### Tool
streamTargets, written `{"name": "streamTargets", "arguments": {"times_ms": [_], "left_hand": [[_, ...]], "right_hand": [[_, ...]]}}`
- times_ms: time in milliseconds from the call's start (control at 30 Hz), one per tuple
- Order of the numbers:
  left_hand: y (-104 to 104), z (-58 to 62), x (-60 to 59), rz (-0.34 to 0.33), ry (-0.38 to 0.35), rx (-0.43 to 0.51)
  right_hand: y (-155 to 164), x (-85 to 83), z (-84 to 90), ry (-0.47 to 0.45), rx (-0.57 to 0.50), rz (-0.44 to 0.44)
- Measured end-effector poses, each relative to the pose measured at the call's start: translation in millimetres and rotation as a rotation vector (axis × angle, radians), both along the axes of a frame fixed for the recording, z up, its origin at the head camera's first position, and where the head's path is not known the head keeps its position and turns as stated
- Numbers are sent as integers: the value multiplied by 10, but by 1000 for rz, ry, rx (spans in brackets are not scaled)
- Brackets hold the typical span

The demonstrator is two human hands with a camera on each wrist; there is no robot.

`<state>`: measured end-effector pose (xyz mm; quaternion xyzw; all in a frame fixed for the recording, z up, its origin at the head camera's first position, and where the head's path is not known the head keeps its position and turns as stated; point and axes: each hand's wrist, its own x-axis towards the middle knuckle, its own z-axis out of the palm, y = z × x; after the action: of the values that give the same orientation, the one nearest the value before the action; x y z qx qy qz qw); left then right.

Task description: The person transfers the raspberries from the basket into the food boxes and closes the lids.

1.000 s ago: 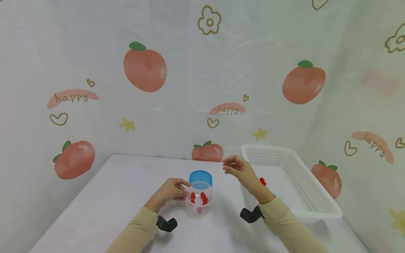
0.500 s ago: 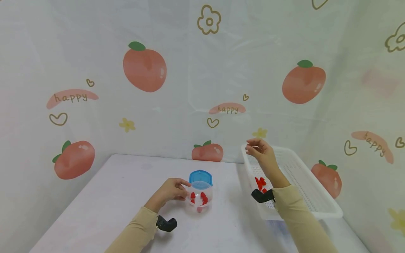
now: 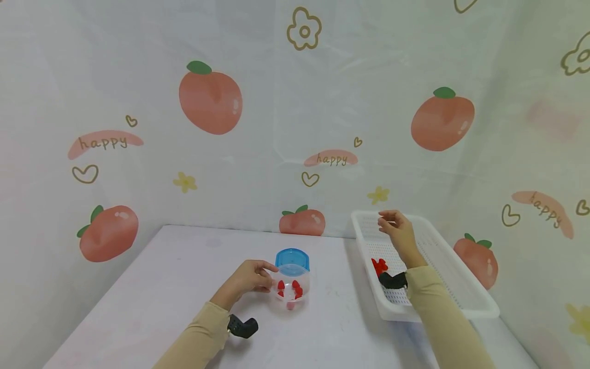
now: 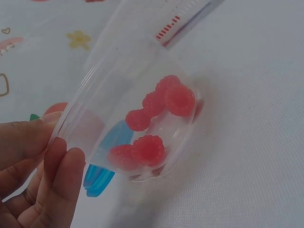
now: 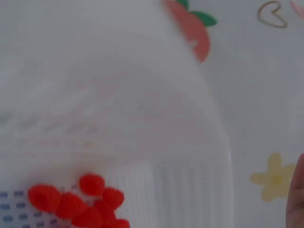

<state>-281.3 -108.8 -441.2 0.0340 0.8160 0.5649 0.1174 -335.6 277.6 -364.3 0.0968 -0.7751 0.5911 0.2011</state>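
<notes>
Since a second ago, the right hand (image 3: 398,233) has swung from beside the clear plastic jar (image 3: 291,292) over into the white perforated basket (image 3: 465,294), where it hovers with fingers loosely curled, holding nothing, above a small heap of red raspberries (image 3: 379,266). That jar stands mid-table with several raspberries (image 4: 159,123) inside and its blue lid (image 3: 292,259) hinged open. Unmoved, the left hand (image 3: 251,278) holds the jar's side, fingertips (image 4: 64,164) at its rim, on the pale table (image 3: 152,287).

The backdrop (image 3: 276,128) reads "happy" in several places.
</notes>
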Motion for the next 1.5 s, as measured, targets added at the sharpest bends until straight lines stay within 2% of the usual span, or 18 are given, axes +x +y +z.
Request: {"name": "streamTargets", "arguments": {"times_ms": [100,300,500,767,900,1133,1267,1500], "left_hand": [[-2,2,4,-3,2,4],[2,7,7,0,-1,11],[4,20,12,1,-5,11],[3,39,26,0,-2,6],[8,47,31,5,-5,4],[4,45,33,5,-3,7],[2,42,29,2,-2,9],[-2,35,23,-2,1,9]], "right_hand": [[85,-32,-59,-46,42,-26],[247,-21,-160,-136,134,-11],[348,6,-241,-277,261,4],[474,-3,-373,-520,264,115],[515,5,-415,-605,303,164],[540,27,-445,-768,281,220],[546,45,-445,-829,324,262],[521,65,-423,-863,461,324]]}}
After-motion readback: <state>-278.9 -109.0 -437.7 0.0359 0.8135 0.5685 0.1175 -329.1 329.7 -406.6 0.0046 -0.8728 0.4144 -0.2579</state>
